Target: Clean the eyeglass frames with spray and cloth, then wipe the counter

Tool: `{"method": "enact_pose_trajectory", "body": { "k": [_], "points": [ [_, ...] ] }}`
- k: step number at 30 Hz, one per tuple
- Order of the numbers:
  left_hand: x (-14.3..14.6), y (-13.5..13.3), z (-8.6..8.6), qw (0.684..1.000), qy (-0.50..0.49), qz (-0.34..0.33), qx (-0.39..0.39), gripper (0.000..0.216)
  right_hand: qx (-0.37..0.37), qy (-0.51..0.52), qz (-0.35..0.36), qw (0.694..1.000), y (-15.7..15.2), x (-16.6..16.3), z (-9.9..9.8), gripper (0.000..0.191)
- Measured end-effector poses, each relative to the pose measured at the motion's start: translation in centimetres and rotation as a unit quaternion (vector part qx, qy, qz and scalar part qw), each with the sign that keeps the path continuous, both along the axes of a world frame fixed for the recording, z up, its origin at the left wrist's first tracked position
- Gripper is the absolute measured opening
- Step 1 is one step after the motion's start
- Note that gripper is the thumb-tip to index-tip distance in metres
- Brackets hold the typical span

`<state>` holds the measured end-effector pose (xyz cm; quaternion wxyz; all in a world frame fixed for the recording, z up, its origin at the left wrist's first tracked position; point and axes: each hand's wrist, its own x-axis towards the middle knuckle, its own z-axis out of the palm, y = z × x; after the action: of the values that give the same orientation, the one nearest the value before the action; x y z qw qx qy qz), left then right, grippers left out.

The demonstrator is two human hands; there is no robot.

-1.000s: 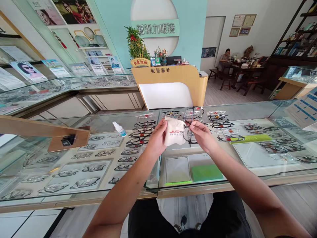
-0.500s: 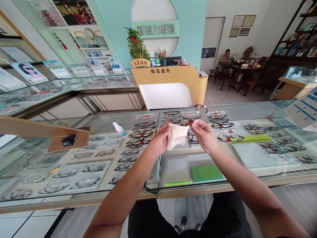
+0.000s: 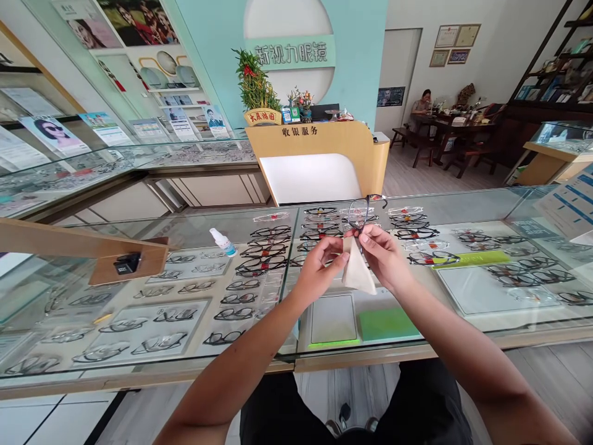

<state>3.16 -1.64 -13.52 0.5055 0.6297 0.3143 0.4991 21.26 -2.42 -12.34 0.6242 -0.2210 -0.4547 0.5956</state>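
Observation:
Above the glass display counter (image 3: 139,346) both my hands meet at its middle. My right hand (image 3: 385,256) pinches a pair of dark-framed glasses (image 3: 360,213), which stick up past the fingertips, and it also pinches the top of a white cleaning cloth (image 3: 358,274). The cloth hangs down in a narrow fold between my hands. My left hand (image 3: 319,267) has its fingers closed on the cloth's upper edge, close to the glasses. A small white spray bottle (image 3: 223,241) stands on the glass to the left of my hands.
Rows of eyeglass frames (image 3: 262,250) lie under the glass. A wooden stand (image 3: 88,250) with a small black device sits at the left. A wooden cashier desk (image 3: 324,157) with a plant stands behind. A person sits at a far table (image 3: 424,105).
The cloth, earlier spread wide over the lens in my left hand, now hangs folded and narrow between both hands. My left hand moved right, closer to the right hand; the glasses tilted more upright.

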Motion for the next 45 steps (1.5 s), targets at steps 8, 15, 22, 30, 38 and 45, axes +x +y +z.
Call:
{"method": "enact_pose_trajectory", "body": {
  "k": [8, 15, 22, 30, 38, 45],
  "points": [
    [0.6, -0.4, -0.1, 0.991, -0.043, -0.084, -0.1, 0.054, -0.028, -0.034, 0.01, 0.999, -0.3, -0.9, -0.6, 0.034],
    [1.1, -0.8, -0.5, 0.989, -0.07, -0.032, -0.126, 0.053, -0.047, 0.003, 0.026, 0.999, 0.1, -1.5, -1.1, 0.034],
    [1.1, -0.6, -0.4, 0.989, -0.099, 0.024, -0.11, 0.05, -0.015, -0.003, 0.021, 1.0, -0.1, -1.4, -0.5, 0.034],
    [1.7, 0.4, 3.2, 0.992, -0.112, -0.026, -0.05, 0.049, 0.024, 0.014, 0.043, 0.999, 0.5, -1.4, 3.4, 0.037],
    [4.1, 1.9, 12.2, 0.975, -0.151, 0.017, 0.164, 0.054, 0.181, 0.001, -0.028, 0.983, 2.1, -2.6, 12.6, 0.043],
    [3.9, 1.8, 13.4, 0.944, -0.161, 0.137, 0.252, 0.045, 0.189, 0.036, -0.017, 0.981, 2.4, -5.1, 13.1, 0.043]
  ]
}}
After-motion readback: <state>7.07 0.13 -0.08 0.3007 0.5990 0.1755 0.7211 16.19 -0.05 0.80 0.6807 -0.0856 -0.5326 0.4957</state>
